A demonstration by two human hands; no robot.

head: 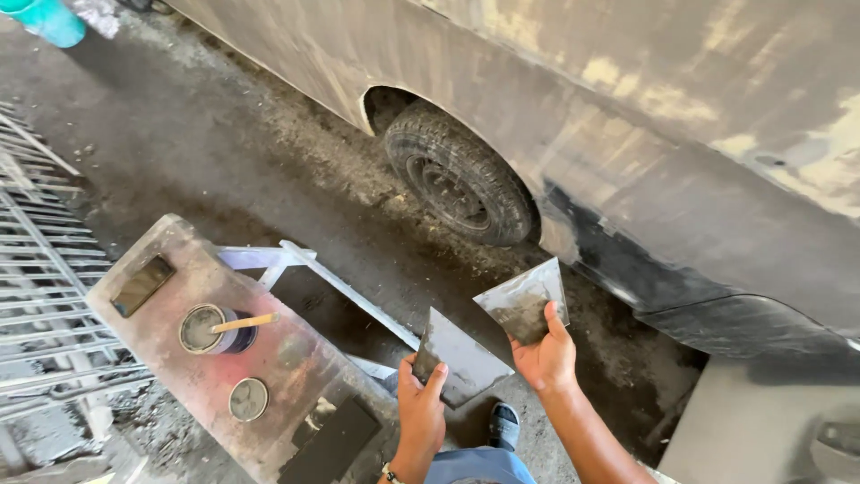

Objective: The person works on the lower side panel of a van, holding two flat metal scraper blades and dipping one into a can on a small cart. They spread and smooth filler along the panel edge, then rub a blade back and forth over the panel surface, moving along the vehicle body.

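My left hand (421, 408) grips a flat metal spreader blade (466, 358) by its lower left corner; the blade is grey and smeared. My right hand (545, 354) holds a second metal spreader (524, 300) with a dark patch of filler on it, thumb pressed on its face. The two blades sit close together, nearly touching, in front of a sanded car body (681, 161) with patches of pale filler. The car's rear wheel (459, 177) is just beyond the hands.
A stained board (179, 350) to the left carries an open tin (208, 329) with a wooden stick in it, a lid (248, 399), a phone (143, 285) and a dark sheet (331, 441). Metal grating (40, 269) at far left. Turquoise container (49, 20) top left. Dusty concrete floor.
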